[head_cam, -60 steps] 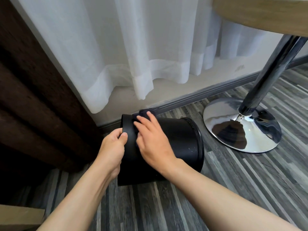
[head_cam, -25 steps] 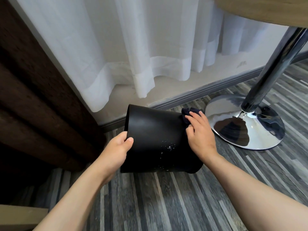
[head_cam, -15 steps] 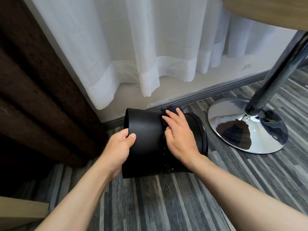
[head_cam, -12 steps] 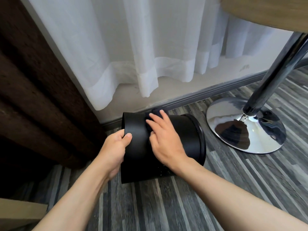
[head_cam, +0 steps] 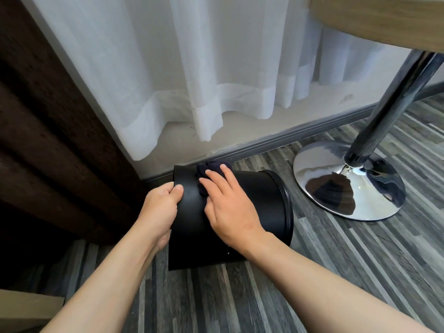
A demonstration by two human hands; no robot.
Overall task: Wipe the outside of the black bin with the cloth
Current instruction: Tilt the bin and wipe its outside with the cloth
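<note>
The black bin (head_cam: 264, 203) lies on its side on the grey wood-look floor, its rimmed mouth facing right and its base facing left. My left hand (head_cam: 159, 207) grips the base edge, thumb on the bin's wall. My right hand (head_cam: 228, 207) lies flat on the upper wall and presses a dark navy cloth (head_cam: 207, 170) against it near the base end. Most of the cloth is hidden under my fingers.
A chrome table base (head_cam: 348, 181) with its slanted pole (head_cam: 389, 102) stands just right of the bin, under a wooden tabletop (head_cam: 384, 18). White sheer curtains (head_cam: 192, 68) hang behind. A dark brown panel (head_cam: 48, 140) rises on the left, close to my left hand.
My right hand has slid the cloth along the bin's wall from the mouth end to the base end. The left hand has kept its grip on the base edge.
</note>
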